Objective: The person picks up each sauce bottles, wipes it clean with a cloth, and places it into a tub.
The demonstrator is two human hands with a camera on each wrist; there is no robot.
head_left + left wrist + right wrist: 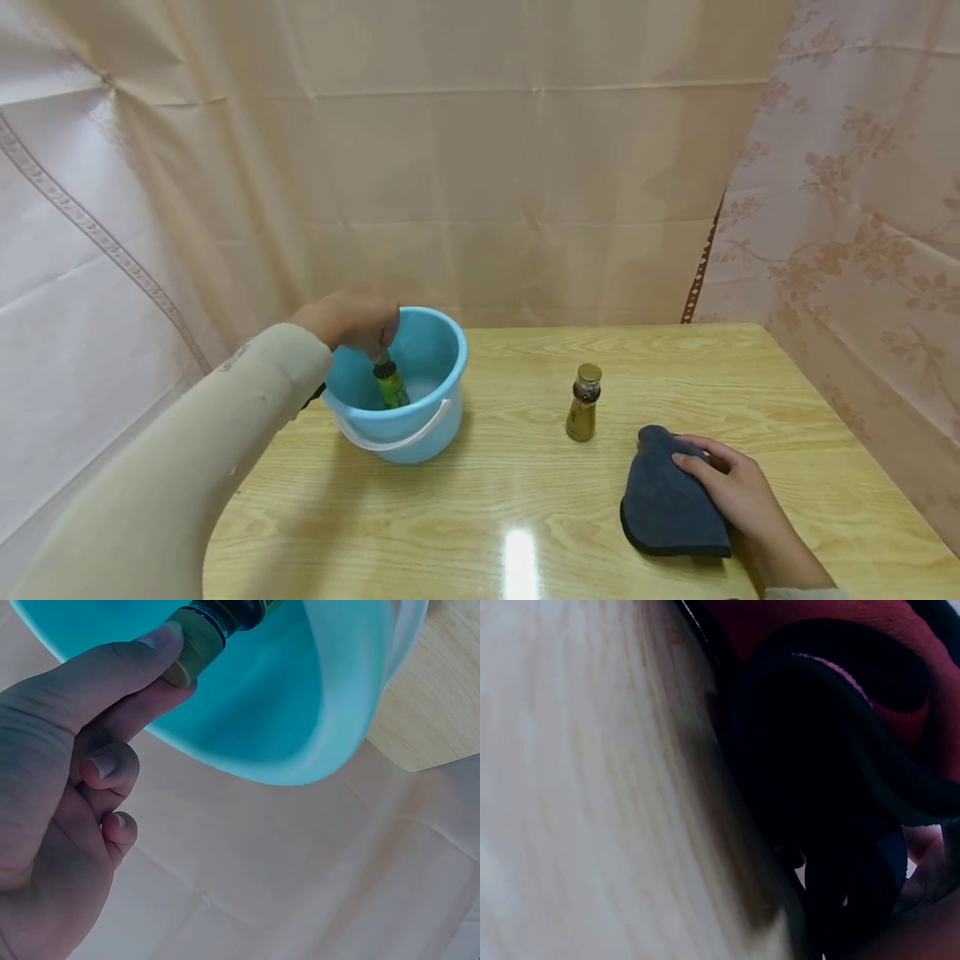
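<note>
My left hand (356, 321) reaches over the rim of a light blue bucket (416, 433). Its thumb and forefinger pinch the gold cap (196, 649) of a small dark-necked bottle (391, 387) with a green label, which leans at a slant inside the bucket. On the right, my right hand (742, 492) grips a folded dark blue-grey cloth (667, 500) with black edging, thumb on top. The right wrist view shows the cloth's dark folds and a red area (930, 645) close up. Between the hands, a small gold-capped bottle (582, 408) stands upright.
Everything stands on a light wood-grain table (480, 508). A white handle (405, 440) hangs down the bucket's front. Behind the table hangs a beige curtain (510, 208), with a flowered pinkish one (862, 208) along the right side.
</note>
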